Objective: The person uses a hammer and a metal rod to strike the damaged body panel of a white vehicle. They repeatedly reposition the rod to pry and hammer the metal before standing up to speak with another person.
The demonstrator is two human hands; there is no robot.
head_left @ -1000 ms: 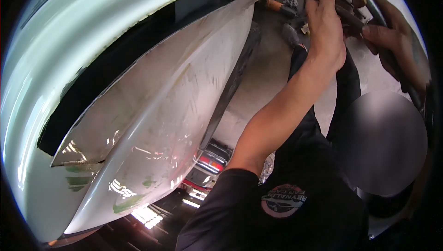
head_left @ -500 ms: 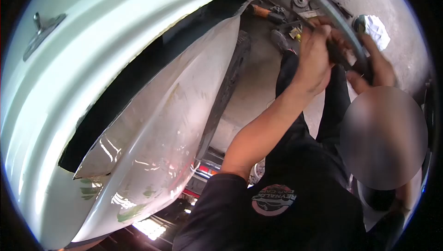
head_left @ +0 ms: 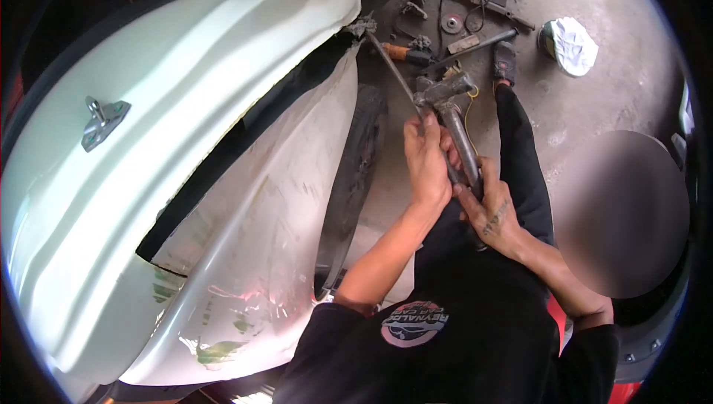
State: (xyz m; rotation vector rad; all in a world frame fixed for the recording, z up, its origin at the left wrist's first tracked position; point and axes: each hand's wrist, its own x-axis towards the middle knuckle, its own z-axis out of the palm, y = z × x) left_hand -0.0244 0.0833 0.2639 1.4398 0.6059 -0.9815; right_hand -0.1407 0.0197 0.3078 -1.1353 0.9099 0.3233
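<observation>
My left hand [head_left: 429,155] is closed around a long, thin metal bar [head_left: 395,70]. The bar's far end reaches the upper corner of the cut opening [head_left: 249,125] in a white car body panel [head_left: 290,174]; whether it touches is hard to tell. My right hand [head_left: 492,211] grips a hammer [head_left: 462,137] by its metal handle, close beside the bar's near end. The heavy hammer head [head_left: 444,90] lies just beyond my left hand, near the bar. Part of both handles is hidden by my fingers.
On the concrete floor lie an orange-and-black power tool [head_left: 408,55], a round disc [head_left: 451,24], and several metal bars [head_left: 479,51]. A can with white cloth [head_left: 570,46] stands at right. A tyre [head_left: 356,174] sits beside the panel; a metal striker [head_left: 104,122] projects from it.
Both hands have come down and left in view, with the hammer head now beside the bar. The hammer was motion-blurred and raised before. The camera view has shifted too.
</observation>
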